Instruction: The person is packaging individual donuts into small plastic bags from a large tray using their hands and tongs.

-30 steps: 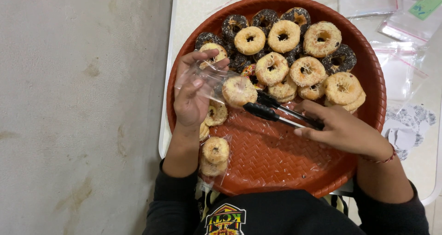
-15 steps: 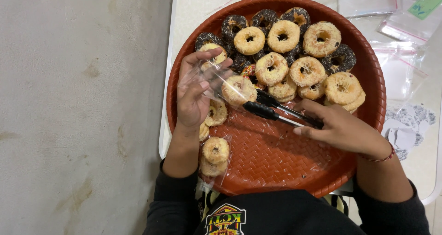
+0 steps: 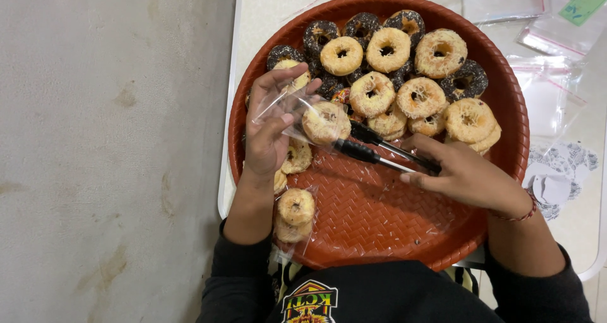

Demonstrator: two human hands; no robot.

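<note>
A round red woven tray [image 3: 379,228] holds several ring doughnuts, some pale with shreds, some dark with sprinkles. My left hand [image 3: 269,124] holds a small clear plastic bag [image 3: 297,111] open over the tray's left side. My right hand [image 3: 465,174] grips black tongs [image 3: 379,149] whose tips clamp a pale doughnut [image 3: 324,122] at the bag's mouth, partly inside it. Bagged doughnuts [image 3: 295,212] lie on the tray's near left rim by my left wrist.
The tray rests on a white table [image 3: 253,19]. Empty clear zip bags [image 3: 550,57] and small round paper pieces [image 3: 556,177] lie on the table to the right. A grey concrete floor [image 3: 107,152] fills the left side.
The tongs have pushed the pale doughnut slightly further left into the bag. My left fingers have shifted on the bag's edge.
</note>
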